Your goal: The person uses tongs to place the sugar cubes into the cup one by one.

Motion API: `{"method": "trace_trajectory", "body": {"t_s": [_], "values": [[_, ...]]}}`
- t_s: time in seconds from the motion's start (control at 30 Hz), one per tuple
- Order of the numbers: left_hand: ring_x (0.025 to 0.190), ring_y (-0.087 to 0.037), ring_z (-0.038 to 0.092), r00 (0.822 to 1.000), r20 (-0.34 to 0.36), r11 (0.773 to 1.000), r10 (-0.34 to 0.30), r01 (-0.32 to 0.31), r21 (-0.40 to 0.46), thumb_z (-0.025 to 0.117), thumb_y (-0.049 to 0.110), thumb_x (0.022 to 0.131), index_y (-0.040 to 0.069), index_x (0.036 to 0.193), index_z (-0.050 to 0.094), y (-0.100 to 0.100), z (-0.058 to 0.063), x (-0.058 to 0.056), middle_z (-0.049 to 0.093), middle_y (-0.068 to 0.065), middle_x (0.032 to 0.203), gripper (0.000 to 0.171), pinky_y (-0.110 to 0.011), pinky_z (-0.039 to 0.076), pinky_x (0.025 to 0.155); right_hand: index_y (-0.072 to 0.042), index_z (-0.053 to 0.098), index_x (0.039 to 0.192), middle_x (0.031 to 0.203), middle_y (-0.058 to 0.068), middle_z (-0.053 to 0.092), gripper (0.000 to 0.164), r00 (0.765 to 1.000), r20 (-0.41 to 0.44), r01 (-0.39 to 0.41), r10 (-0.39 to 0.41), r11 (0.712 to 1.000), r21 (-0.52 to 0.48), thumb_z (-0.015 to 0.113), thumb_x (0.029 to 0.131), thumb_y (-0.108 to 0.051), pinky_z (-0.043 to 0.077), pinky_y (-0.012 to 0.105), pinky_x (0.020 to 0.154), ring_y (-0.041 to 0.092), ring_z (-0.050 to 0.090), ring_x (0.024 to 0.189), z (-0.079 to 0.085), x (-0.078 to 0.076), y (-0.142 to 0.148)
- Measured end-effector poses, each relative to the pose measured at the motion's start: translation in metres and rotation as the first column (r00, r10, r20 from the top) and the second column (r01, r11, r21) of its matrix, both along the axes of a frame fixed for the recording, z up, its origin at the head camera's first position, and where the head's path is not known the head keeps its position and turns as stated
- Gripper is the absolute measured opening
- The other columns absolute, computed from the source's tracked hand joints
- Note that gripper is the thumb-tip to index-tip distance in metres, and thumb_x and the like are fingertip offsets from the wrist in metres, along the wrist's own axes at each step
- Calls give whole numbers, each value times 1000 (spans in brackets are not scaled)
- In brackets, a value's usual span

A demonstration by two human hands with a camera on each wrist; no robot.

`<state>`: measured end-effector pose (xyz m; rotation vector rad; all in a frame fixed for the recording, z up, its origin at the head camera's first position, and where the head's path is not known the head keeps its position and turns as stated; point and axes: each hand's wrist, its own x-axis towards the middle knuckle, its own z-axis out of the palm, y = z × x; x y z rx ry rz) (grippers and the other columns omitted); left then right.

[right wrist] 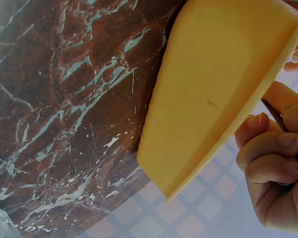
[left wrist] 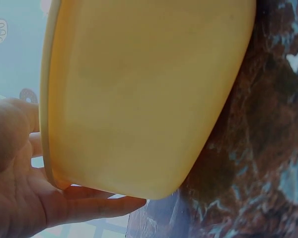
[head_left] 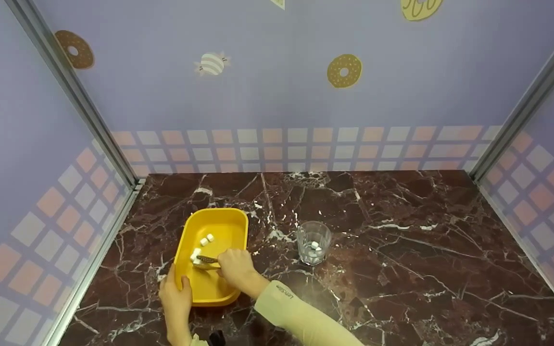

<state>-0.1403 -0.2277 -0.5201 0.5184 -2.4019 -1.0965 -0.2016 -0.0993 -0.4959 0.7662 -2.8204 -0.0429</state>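
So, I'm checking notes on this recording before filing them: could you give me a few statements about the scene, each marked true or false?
1. The left hand holds the yellow tub by its side. True.
2. The tub is turned upside down. False: its open side faces up.
3. In the head view, the glass stands to the right of the tub. True.
4. The glass has nothing in it. False: small white pieces are inside.
5. The right hand holds a utensil. True.
6. The right hand is reaching into the glass. False: it is at the tub.
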Motion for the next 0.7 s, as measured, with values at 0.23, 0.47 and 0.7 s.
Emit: {"method": "trace_trajectory", "body": {"t_s": [0.23,0.47,0.7], "values": [[97,-55,46,1000,-19,1000,7,-7,-10,48,-3,81,-14,122,44,1,0,-1,49,-42,106,42,-59,36,86,-18,68,69,67,-2,66,22,1000,-15,-11,11,1000,-22,68,73,-40,45,29,45,15,60,57,-1,-1,9],[99,-54,46,1000,-15,1000,5,-5,-4,47,-3,81,-14,122,44,2,0,-1,48,-41,108,42,-59,35,87,-17,67,76,66,1,65,21,999,10,-32,33,992,-122,66,76,-38,44,30,45,19,59,55,10,-3,40],[100,-54,44,1000,-7,1000,7,-7,-8,47,-3,81,-15,122,44,1,1,0,47,-42,109,42,-59,35,88,-20,70,81,61,0,65,17,997,-51,-70,59,964,-258,64,77,-36,41,29,43,18,57,52,26,-8,73]]}}
